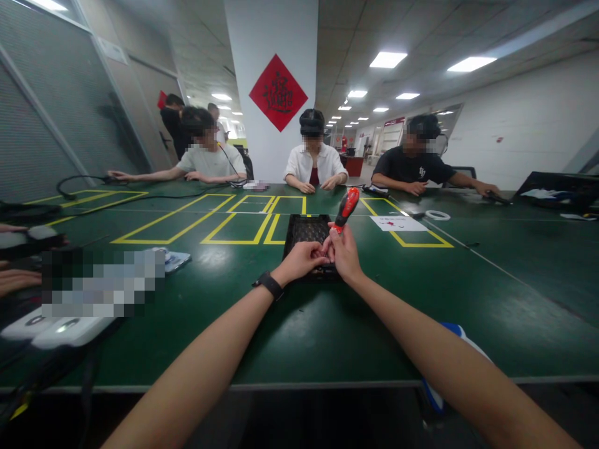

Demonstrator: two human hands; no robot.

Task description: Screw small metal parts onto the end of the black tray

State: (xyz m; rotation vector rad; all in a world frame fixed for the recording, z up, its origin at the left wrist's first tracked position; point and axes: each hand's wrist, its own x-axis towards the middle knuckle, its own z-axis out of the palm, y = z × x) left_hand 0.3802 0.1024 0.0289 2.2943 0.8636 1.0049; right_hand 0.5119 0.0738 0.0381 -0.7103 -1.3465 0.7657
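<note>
My right hand (345, 254) is closed on a screwdriver (347, 209) with a red and black handle, which sticks up and leans to the right. Its lower end is hidden among my fingers. My left hand (303, 262) has its fingertips pinched together against those of my right hand; what they hold, if anything, is too small or hidden to tell. Both hands are over the near part of a black rectangular tray (306, 229) with a patterned inside, which lies on the green table (262, 337). A dark band circles my left wrist.
Yellow tape rectangles (173, 241) mark the table. A white paper (399, 223) and a white ring (437, 215) lie to the right. White equipment (70, 330) stands at the left, beside another person's hands (19, 279). Several people sit across the table.
</note>
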